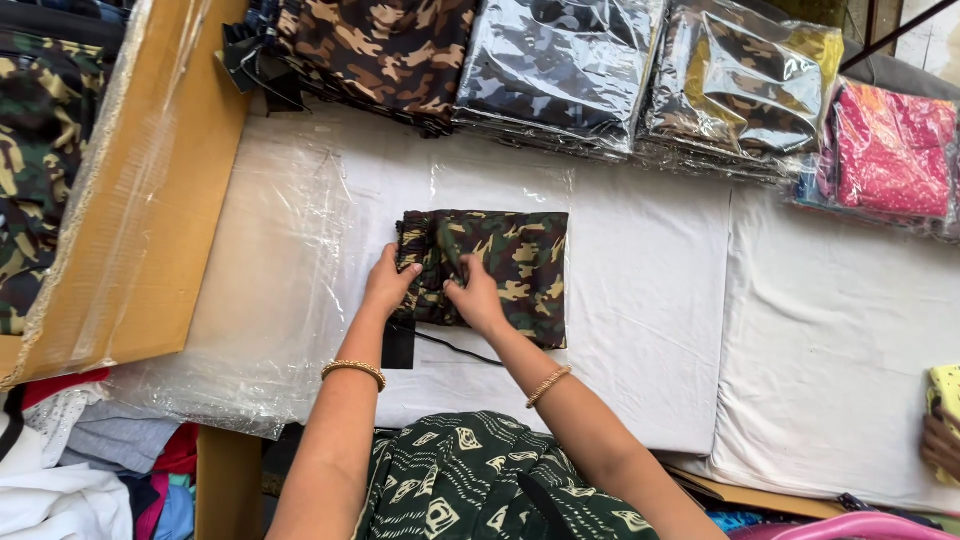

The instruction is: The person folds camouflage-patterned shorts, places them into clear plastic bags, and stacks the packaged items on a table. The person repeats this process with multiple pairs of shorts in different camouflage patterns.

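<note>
A folded green and brown camouflage garment (pixel 515 268) lies on the white padded table (pixel 650 300). My left hand (pixel 390 282) grips its left edge near the gathered waistband. On the cloth just right of that, my right hand (pixel 477 295) presses down with its fingers pinching a fold. Both wrists wear gold bangles. A small black tag on a thin black cord (pixel 398 343) lies below the garment by my left wrist.
Stacks of bagged camouflage garments (pixel 560 70) line the far edge, with a pink packet (pixel 885 150) at the right. A cardboard box flap (pixel 150 190) stands at the left, loose clear plastic (pixel 260 300) beside it. Another person's hand (pixel 940 440) shows at the right edge.
</note>
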